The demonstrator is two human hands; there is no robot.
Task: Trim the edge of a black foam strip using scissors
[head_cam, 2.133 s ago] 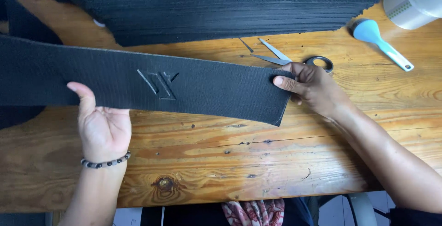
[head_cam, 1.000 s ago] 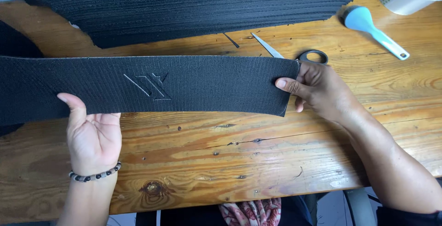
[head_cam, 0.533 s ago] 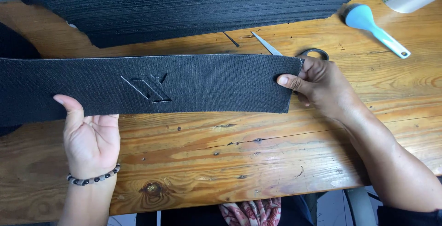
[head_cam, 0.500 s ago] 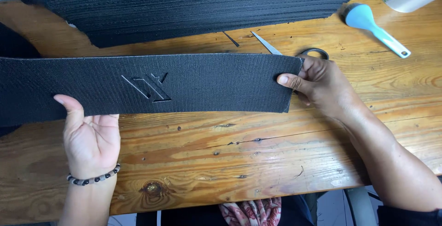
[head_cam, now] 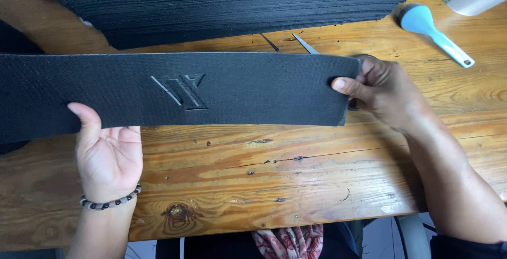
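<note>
A wooden table (head_cam: 274, 169) carries a stack of black fabric (head_cam: 227, 0) along its far edge. Just nearer, a black strip (head_cam: 211, 87) with an embossed mark spans the table — left hand (head_cam: 108, 153) pinching its lower edge, right hand (head_cam: 383, 92) pinching its right end. A blue brush (head_cam: 430, 29) lies at the far right corner.

Left hand (head_cam: 108, 156): bare, beaded bracelet (head_cam: 110, 202) at wrist, grey and dark beads. Right hand (head_cam: 383, 92): bare, forearm bare, dark sleeve (head_cam: 467, 248) edge near elbow. Patterned red-and-white garment (head_cam: 288, 242) below.
</note>
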